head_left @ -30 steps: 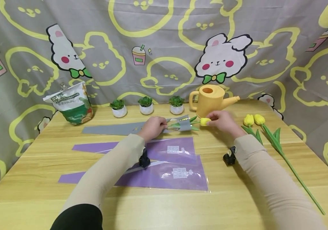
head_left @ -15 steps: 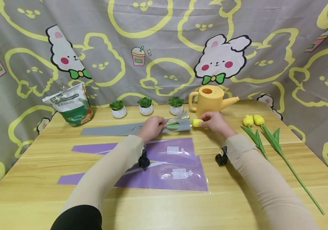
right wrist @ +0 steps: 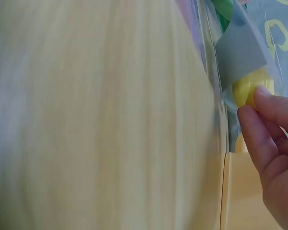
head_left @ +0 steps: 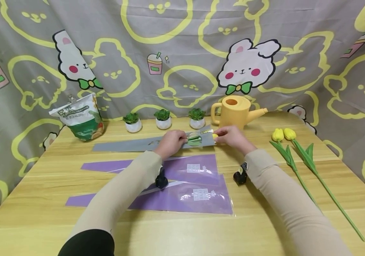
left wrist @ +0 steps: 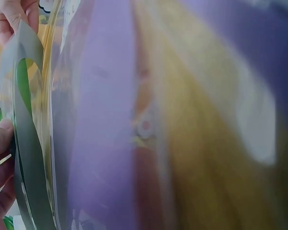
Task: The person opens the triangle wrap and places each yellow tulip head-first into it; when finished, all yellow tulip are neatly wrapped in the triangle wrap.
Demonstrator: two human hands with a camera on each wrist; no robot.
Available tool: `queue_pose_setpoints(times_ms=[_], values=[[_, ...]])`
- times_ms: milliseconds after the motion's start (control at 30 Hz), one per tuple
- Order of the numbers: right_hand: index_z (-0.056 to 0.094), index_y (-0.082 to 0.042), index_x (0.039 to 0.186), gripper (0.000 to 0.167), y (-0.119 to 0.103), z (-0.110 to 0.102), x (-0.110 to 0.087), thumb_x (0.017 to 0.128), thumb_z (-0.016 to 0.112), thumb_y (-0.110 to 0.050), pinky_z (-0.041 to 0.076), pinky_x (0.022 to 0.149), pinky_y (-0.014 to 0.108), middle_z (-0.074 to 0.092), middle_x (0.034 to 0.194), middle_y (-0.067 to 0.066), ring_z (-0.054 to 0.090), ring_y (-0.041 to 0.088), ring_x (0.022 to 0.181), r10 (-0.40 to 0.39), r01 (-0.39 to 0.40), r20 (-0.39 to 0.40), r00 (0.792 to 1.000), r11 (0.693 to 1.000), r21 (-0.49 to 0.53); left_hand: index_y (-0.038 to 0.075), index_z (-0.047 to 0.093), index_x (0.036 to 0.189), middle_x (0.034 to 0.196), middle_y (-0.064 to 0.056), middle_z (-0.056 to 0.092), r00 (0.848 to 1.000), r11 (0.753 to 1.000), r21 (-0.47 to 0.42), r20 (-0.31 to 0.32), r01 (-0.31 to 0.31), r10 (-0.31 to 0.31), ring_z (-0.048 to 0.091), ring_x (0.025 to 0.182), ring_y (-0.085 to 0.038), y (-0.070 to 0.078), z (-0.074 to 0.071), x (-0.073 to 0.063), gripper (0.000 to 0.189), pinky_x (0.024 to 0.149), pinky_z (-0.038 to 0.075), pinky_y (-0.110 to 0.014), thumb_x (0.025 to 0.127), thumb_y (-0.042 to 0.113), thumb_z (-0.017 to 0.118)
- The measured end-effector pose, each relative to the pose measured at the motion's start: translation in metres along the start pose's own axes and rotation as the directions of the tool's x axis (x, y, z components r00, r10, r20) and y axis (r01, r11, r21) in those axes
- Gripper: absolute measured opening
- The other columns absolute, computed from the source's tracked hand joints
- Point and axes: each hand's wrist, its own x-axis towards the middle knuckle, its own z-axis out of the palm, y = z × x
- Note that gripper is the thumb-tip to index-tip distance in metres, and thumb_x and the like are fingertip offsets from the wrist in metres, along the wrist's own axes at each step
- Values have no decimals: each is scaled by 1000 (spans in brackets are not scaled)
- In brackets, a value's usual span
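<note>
Beige sleeves point(head_left: 285, 199) come in from the near edge, left one black higher up the arm. Small black device point(head_left: 161, 177) at the left wrist, another point(head_left: 241, 174) at the right. Wooden table point(head_left: 185, 234) below. Nearest purple bag point(head_left: 176, 202) lies flat, clear-fronted, partly covered by the left arm; second purple bag point(head_left: 182, 169) just beyond it, wide ends overlapping slightly. Both have their wide ends to the right.

Right side of table: two yellow tulips, the outer one point(head_left: 308, 161) and the inner one point(head_left: 289, 156), side by side, heads away from the person, stems running nearer.

Further on, gray bag point(head_left: 125, 144) lies crosswise, narrow end left. Left hand point(head_left: 171, 143) pinches it beside its see-through cutout, thumb on one face, fingers on the other. Right hand point(head_left: 233, 138) pinches a yellow tulip head point(right wrist: 249, 88) between thumb and fingertips at the bag's wide end; the bag's edge covers part of the flower, green shows through the cutout.

Behind: yellow watering can point(head_left: 232, 113), just past the right hand, spout right. Three potted succulents point(head_left: 163, 122) in a row. Clipped snack bag point(head_left: 81, 121) far left. Gray cartoon cloth point(head_left: 182, 35) hangs at back.
</note>
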Motion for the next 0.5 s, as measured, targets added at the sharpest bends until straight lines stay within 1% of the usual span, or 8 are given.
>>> queue_pose_setpoints(times_ms=[133,300,400,500], values=[[61,5,114,33,-4,4,2,82,65,-2,47,84,30,63,109,21,57,24,97,-15,15,-5,1000,1000,-17,10,69,85,85,-2,67,1000,1000,8,0,2,-2,61,78,-16,1,-1,1,10,72,49,-31,90,14,61],[61,5,114,33,-9,9,4,81,63,1,47,81,28,63,109,21,58,25,97,-36,36,-3,999,999,-25,10,69,86,86,-3,68,1000,1000,8,3,8,-8,62,80,-17,1,-1,1,10,74,49,-31,90,13,60],[60,4,116,34,-10,11,4,82,62,1,47,80,26,62,111,22,57,25,99,-17,17,-6,1000,1000,4,10,69,87,87,-3,68,1000,1000,9,5,21,-21,63,82,-17,1,-1,0,10,74,50,-32,90,13,61],[60,5,117,34,-11,14,5,83,61,1,46,76,22,62,112,22,56,23,97,1,-1,-18,1000,1000,28,10,70,87,88,-3,68,999,999,15,6,36,-36,63,83,-18,0,-1,-1,10,75,50,-32,90,13,61]])
